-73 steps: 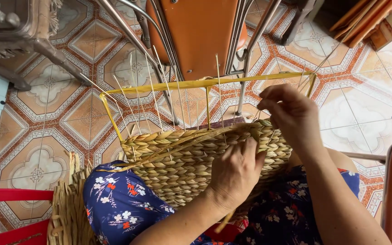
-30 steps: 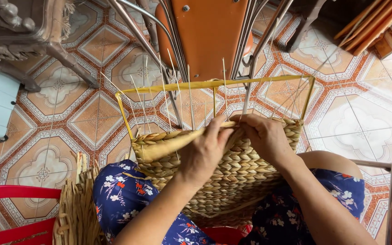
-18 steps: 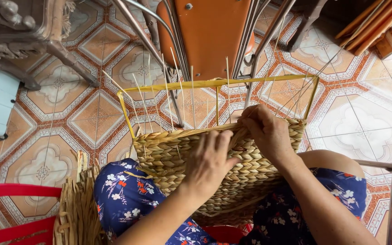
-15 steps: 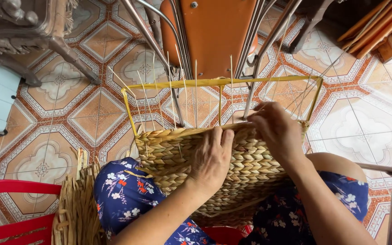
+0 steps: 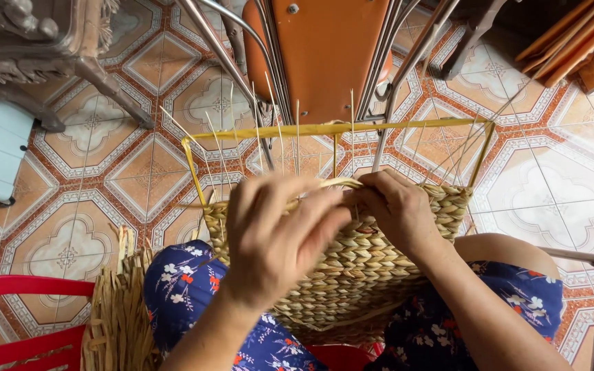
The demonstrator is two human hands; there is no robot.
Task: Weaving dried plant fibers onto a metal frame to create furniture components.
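Basket (image 5: 359, 275), half-woven straw, rests on lap under yellow wire frame (image 5: 338, 128). Left hand (image 5: 276, 237) fingers spread, loose over rim. Right hand (image 5: 397, 209) pinches pale strand (image 5: 331, 183) at top row. Judged light, pliable, springy; grip strand near weave.

A tan braided basket (image 5: 352, 275) on a yellow frame (image 5: 324, 129), blue floral trousers (image 5: 187, 288), orange patterned floor tiles (image 5: 139, 158).
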